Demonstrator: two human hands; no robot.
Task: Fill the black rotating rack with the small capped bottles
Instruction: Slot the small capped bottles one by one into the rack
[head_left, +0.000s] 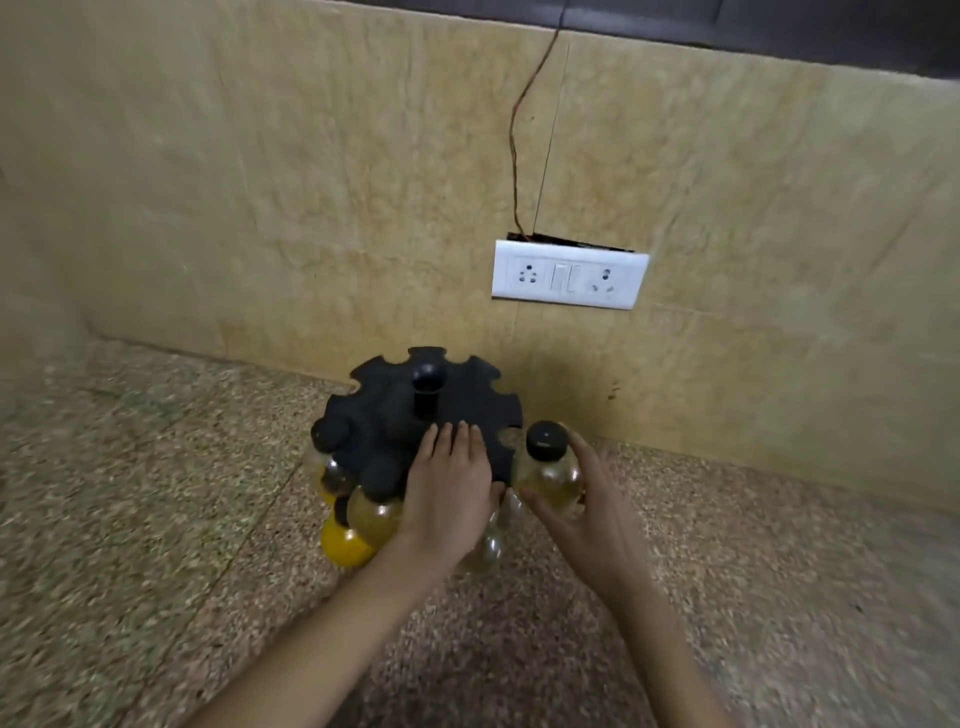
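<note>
No readable text, labels or numbers; bottles (548, 475) and switch plate (570, 274) unmarked.

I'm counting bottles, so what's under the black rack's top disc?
Under the black rack, bottles hang at its left front edge. The left hand covers whatever sits beneath it.

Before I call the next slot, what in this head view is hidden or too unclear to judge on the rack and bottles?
- Slots on the near edge of the black rack: covered by the left hand.
- Bottles on the lower tier: mostly behind the left wrist; their count is unclear.
- Whether the bottle in the right hand is already seated in a slot: cannot tell, the rim there is blocked.
- Bottle contents: blurred.
</note>
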